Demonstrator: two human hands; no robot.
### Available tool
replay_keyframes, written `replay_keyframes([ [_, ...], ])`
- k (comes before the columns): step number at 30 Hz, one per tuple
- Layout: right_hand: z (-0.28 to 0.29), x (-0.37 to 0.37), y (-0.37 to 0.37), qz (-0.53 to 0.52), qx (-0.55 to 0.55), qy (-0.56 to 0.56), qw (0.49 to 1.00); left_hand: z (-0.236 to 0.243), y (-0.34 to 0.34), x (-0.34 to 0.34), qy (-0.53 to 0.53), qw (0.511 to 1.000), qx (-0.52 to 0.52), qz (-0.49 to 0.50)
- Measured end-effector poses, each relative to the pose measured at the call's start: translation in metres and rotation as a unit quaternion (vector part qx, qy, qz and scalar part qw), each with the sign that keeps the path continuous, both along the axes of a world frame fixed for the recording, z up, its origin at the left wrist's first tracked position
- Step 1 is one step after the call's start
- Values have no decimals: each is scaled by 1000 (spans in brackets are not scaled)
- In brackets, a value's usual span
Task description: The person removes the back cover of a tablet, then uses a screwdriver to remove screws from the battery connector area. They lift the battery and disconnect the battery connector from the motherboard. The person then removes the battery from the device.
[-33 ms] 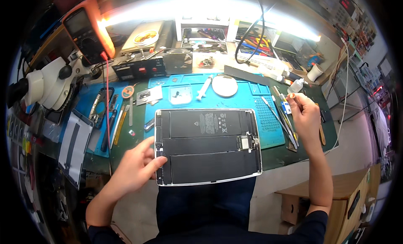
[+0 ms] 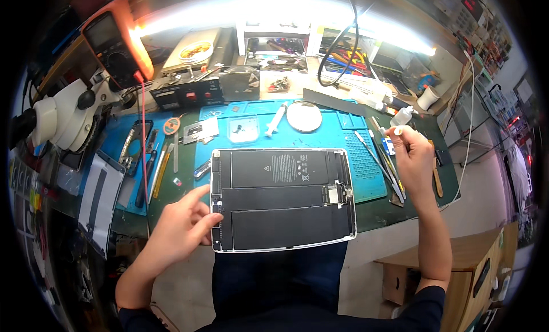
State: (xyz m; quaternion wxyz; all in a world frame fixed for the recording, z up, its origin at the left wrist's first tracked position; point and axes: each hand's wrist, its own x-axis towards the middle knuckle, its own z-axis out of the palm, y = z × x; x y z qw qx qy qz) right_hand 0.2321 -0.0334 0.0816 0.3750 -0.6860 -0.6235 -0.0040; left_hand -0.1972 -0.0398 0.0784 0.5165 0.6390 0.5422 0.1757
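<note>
An opened tablet (image 2: 277, 226), its dark batteries and small boards exposed, lies face up across the bench's front edge. My left hand (image 2: 186, 223) grips its left side, thumb on the rim, fingers partly hidden. My right hand (image 2: 413, 155) is raised right of the tablet, thumb and index pinched on something too small to make out, over long thin tools (image 2: 382, 169) and near a white dropper bottle (image 2: 403, 115). Behind the tablet are a blue mat (image 2: 369, 183), a syringe (image 2: 277, 119), a round dish (image 2: 303, 116) and a small clear tray (image 2: 243, 129).
A microscope (image 2: 63, 120), an orange multimeter (image 2: 117, 49) and a detached screen panel (image 2: 97, 209) stand or lie at left. A black instrument box (image 2: 186, 92) sits at the back. Hanging cables (image 2: 357, 29) loop above, and a wooden cabinet (image 2: 469, 252) stands low at right.
My left thumb has shifted very slightly left along the tablet's rim. The whole view has moved a few pixels; little else differs.
</note>
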Motion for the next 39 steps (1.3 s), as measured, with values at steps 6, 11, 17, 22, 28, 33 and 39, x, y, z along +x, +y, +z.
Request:
replay_keyframes([
  [6, -7, -36, 11, 297, -53, -114, 947, 6, -5, 1, 45, 996, 70, -21],
  [11, -29, -53, 14, 441, -21, -229, 868, -11, -7, 0, 88, 970, 227, -11],
  [17, -28, -34, 5, 409, 63, -265, 871, -28, -18, 3, 112, 865, 478, -99],
  [22, -21, -22, 14, 302, 120, -196, 925, -76, -61, -8, -92, 799, 554, -213],
  [28, -40, -40, 51, 312, -18, -134, 941, -110, -103, 39, -377, 909, -179, -4],
  [33, -44, -46, 51, 309, -32, -84, 947, -93, -90, 53, -362, 888, -278, 51],
  [39, -43, -46, 50, 313, -37, -67, 947, -83, -104, 74, -418, 884, -140, 155],
])
